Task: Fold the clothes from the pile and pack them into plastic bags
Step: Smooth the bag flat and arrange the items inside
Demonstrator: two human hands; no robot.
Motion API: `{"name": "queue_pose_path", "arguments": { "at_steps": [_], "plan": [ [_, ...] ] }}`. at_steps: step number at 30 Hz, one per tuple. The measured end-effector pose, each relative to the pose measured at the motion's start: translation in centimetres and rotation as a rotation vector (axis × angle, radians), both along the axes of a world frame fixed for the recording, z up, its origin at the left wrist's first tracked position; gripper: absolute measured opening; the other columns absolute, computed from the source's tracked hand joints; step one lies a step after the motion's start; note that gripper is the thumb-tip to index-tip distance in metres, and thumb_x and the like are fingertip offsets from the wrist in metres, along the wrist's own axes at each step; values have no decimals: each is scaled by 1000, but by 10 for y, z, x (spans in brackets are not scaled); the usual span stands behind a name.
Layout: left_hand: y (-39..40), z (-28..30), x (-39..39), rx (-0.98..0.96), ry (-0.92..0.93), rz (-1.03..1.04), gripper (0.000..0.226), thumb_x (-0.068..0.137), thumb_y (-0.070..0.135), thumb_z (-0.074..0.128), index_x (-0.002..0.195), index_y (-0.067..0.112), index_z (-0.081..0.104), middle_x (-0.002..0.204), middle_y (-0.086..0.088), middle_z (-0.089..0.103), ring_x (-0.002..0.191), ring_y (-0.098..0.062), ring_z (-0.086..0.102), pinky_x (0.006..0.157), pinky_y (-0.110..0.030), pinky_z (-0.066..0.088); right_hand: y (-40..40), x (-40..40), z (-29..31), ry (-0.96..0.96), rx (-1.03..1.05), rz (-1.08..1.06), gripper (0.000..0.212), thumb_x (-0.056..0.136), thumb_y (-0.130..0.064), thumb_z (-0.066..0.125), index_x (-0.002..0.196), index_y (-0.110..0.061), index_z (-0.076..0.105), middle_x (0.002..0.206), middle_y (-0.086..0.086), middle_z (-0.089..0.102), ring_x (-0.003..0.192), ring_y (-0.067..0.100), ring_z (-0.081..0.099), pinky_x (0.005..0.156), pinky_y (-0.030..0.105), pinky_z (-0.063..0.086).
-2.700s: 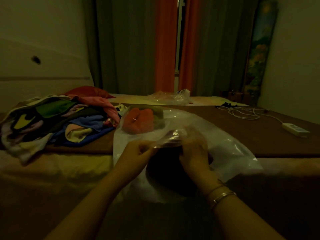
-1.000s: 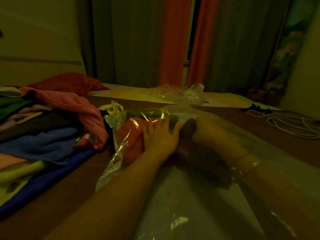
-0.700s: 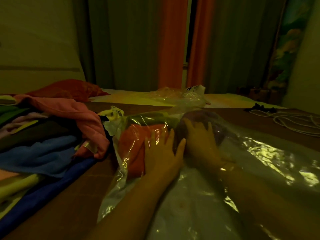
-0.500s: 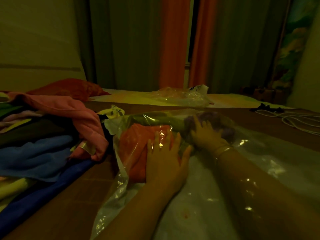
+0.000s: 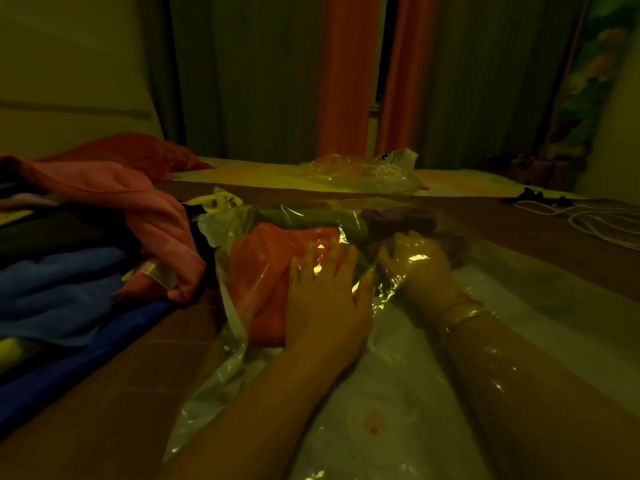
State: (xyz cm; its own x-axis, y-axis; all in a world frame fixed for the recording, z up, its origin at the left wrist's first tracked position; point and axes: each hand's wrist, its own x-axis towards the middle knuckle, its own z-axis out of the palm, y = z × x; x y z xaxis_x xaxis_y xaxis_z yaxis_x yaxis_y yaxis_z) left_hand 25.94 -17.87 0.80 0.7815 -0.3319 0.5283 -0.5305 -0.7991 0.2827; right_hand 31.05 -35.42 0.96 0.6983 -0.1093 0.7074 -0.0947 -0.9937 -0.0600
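Head cam only, so one view to go on. Left hand (image 5: 323,301) lies flat w/ fingers spread on top of the plastic bag (image 5: 398,403), pressing the orange garment (image 5: 266,268) through the film. Right hand (image 5: 414,263) is inside the bag, arm in past the bangles, fingers curled at the purple garment (image 5: 403,220) deep in the far end, but can't tell if it's gripping or just shoving, the film glare hides it. Bag lies on the bed, right beside the unfolded pile (image 5: 86,244) on the left. Imo to do this bit well: keep the left palm pinning the orange one so it stays folded, seat the purple one snug beside it, then slide the right arm out slow so nothing drags back w/ it.
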Motion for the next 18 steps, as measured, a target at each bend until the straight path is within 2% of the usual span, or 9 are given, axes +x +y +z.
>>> {"name": "queue_pose_path", "arguments": {
  "at_steps": [1,2,3,5,8,10,12,15,18],
  "plan": [
    [0,0,0,-2,10,-5,91,71,61,-15,150,33,18,160,6,10,148,-22,-1,117,-40,-7,-3,4,-2,82,53,32,16,78,-14,60,81,0,68,84,20,67,77,37,66,64,40,53],
    [0,1,0,0,17,-8,92,70,61,-15,150,32,19,160,6,10,148,-22,-1,117,-40,-6,-6,8,-5,189,137,49,23,84,-14,60,102,-2,67,106,19,66,100,34,63,82,38,50],
    [0,1,1,2,19,-10,92,70,60,-15,150,32,20,160,6,10,148,-22,-1,117,-40,-6,-10,11,-9,336,104,51,39,87,-17,61,123,-4,57,129,17,56,121,31,52,98,34,41],
    [0,1,0,7,27,-12,87,73,59,-12,149,33,22,160,7,10,147,-21,-2,117,-39,-6,-14,24,-14,527,51,63,56,93,-21,54,144,-5,35,149,19,33,138,33,30,111,37,25],
    [2,0,1,43,57,-15,70,85,53,2,148,33,24,160,7,8,147,-20,-4,117,-39,-7,-4,30,-8,530,201,98,53,101,-18,35,148,-1,19,152,30,17,142,45,13,114,51,15],
    [3,-1,3,101,62,-8,69,85,50,5,149,33,24,161,5,6,147,-21,-6,117,-41,-8,1,24,-1,514,201,171,57,96,-10,46,143,11,22,146,42,17,137,57,14,112,59,14],
    [1,-2,8,174,56,3,68,86,51,6,149,31,23,161,2,4,147,-25,-6,117,-44,-7,2,8,4,618,131,163,61,86,-9,64,134,16,37,136,50,26,128,65,25,105,68,21],
    [-4,2,21,251,94,-14,57,98,52,17,150,29,22,161,-1,2,147,-28,-6,117,-46,-6,6,-26,1,682,199,86,54,94,-38,47,141,-13,39,150,23,27,138,39,26,113,50,23],
    [-3,21,35,328,222,-68,56,101,48,24,152,28,16,161,-4,-5,146,-31,-11,117,-49,-7,22,-87,3,832,180,23,70,95,-61,18,151,-18,18,160,10,6,146,31,7,117,52,11]
  ]
}}
